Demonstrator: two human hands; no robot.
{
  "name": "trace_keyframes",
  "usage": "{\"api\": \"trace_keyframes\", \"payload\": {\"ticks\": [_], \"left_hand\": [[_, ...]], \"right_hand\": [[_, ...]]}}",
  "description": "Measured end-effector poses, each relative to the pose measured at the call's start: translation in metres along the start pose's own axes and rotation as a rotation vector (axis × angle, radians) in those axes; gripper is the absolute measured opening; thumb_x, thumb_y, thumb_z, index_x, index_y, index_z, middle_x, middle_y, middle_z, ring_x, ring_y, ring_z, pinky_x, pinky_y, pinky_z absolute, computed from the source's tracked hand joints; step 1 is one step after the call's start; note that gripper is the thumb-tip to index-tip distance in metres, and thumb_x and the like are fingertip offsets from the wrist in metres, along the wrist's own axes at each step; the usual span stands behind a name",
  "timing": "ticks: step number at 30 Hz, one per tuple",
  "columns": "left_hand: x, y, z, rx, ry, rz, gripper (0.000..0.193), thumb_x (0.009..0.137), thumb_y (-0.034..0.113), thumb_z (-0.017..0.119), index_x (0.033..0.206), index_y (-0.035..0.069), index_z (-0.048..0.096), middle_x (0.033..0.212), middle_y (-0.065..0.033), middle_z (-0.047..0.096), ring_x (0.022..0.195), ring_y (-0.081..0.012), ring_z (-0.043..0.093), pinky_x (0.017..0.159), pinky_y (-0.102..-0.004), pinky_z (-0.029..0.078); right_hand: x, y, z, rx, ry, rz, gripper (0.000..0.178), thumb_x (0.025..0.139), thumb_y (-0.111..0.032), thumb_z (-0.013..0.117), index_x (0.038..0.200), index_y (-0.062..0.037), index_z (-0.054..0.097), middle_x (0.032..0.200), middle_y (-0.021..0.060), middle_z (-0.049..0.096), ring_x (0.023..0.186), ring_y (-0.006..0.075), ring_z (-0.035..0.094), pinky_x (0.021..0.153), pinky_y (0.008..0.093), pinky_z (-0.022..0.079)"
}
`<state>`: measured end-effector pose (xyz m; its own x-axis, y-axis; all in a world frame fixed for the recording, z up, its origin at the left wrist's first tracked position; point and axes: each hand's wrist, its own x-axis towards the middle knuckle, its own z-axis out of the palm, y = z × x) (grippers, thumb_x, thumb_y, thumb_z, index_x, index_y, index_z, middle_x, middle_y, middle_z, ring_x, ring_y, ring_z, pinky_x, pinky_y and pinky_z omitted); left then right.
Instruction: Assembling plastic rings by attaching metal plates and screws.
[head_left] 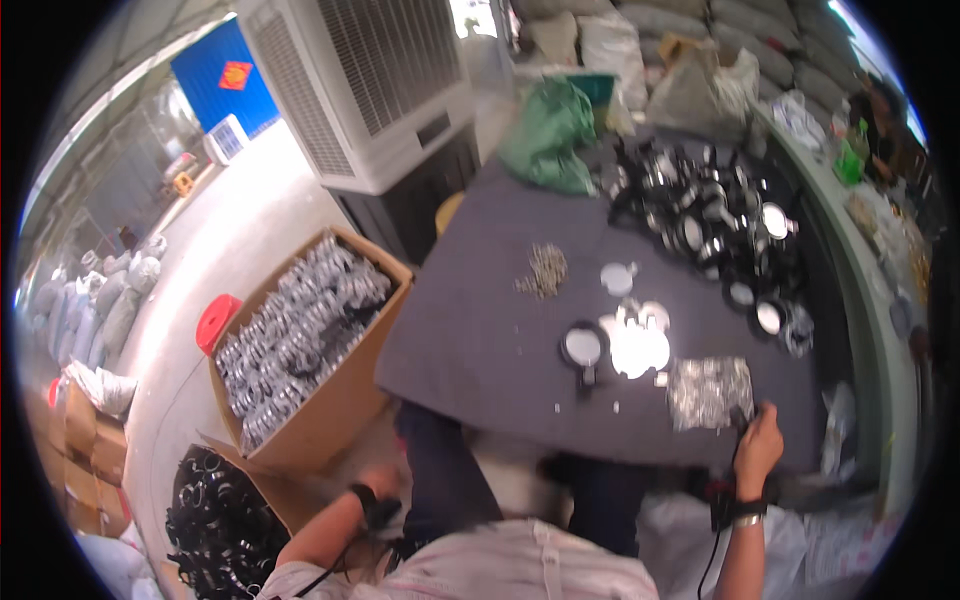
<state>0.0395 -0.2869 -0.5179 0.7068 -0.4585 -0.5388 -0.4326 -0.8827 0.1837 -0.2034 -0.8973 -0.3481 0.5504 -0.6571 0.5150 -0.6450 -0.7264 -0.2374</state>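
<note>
My right hand [760,445] is at the table's near right edge, fingers closed on a small black piece [738,416] whose kind I cannot make out. Just left of it lies a flat, shiny batch of small clear or silvery parts [708,393]. My left hand [380,482] hangs low beside my thigh, below the tabletop; motion smears its fingers. Nearer the table's middle is a round black-rimmed part with a pale face and a short tab [583,347]. Bright round discs [640,345] lie beside it, with a single pale disc [617,278] farther back.
Black and silver round parts are heaped [705,205] at the far right of the dark table [460,330]. Small metal pieces [545,270] form a little pile. A carton [330,415] of wrapped parts and a heap of black rings [220,525] stand left. An air cooler [370,90] rises behind.
</note>
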Motion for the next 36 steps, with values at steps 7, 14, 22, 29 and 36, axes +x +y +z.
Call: {"api": "trace_keyframes", "payload": {"ticks": [7, 14, 22, 29, 36], "left_hand": [[-0.005, 0.008, -0.143, -0.219, 0.989, -0.336, 0.015, 0.082, 0.012, 0.056, 0.087, 0.001, 0.065, 0.077, -0.0213, 0.064, 0.075, -0.0397, 0.064, 0.064, -0.0457, 0.049], [-0.002, 0.178, -0.227, -0.697, 1.063, 0.494, 0.017, 0.082, 0.006, 0.061, 0.098, 0.003, 0.062, 0.074, -0.0139, 0.062, 0.063, -0.0185, 0.061, 0.059, -0.0309, 0.047], [0.072, 0.244, -0.195, -0.781, 0.675, 0.501, 0.022, 0.082, 0.006, 0.062, 0.103, 0.003, 0.061, 0.067, -0.0069, 0.059, 0.059, -0.0129, 0.058, 0.058, -0.0283, 0.048], [0.054, 0.236, -0.176, -1.172, 0.572, 0.695, 0.024, 0.083, 0.002, 0.058, 0.107, 0.0, 0.058, 0.072, -0.0049, 0.061, 0.065, -0.0102, 0.06, 0.062, -0.0257, 0.049], [-0.005, 0.258, -0.199, -1.63, 0.094, 0.59, 0.06, 0.095, 0.012, 0.049, 0.147, 0.009, 0.019, 0.096, -0.0112, 0.061, 0.076, -0.0157, 0.061, 0.069, -0.0272, 0.051]], "right_hand": [[0.007, -0.004, 0.01, -0.025, 0.031, 0.006, 0.019, 0.088, -0.007, 0.049, 0.106, -0.0039, 0.056, 0.086, 0.0198, 0.065, 0.079, 0.0383, 0.063, 0.068, 0.0457, 0.048], [0.005, -0.005, 0.001, 0.032, 0.029, 0.068, 0.017, 0.089, -0.009, 0.05, 0.104, -0.0044, 0.057, 0.087, 0.0185, 0.065, 0.081, 0.0383, 0.063, 0.069, 0.044, 0.048], [0.008, -0.21, -0.055, 0.293, 0.021, -0.731, 0.035, 0.073, -0.014, 0.072, 0.103, -0.0034, 0.06, 0.101, 0.0141, 0.06, 0.091, 0.0308, 0.059, 0.077, 0.0393, 0.049], [0.011, -0.229, -0.003, -0.112, -0.202, -0.974, 0.021, 0.076, -0.016, 0.068, 0.093, -0.0039, 0.063, 0.074, 0.0077, 0.057, 0.069, 0.0252, 0.058, 0.061, 0.0369, 0.047], [-0.008, -0.254, -0.004, 1.038, -0.441, -0.282, 0.009, 0.087, -0.01, 0.059, 0.09, -0.0015, 0.061, 0.073, 0.0061, 0.062, 0.059, 0.0141, 0.055, 0.053, 0.027, 0.045]]}}
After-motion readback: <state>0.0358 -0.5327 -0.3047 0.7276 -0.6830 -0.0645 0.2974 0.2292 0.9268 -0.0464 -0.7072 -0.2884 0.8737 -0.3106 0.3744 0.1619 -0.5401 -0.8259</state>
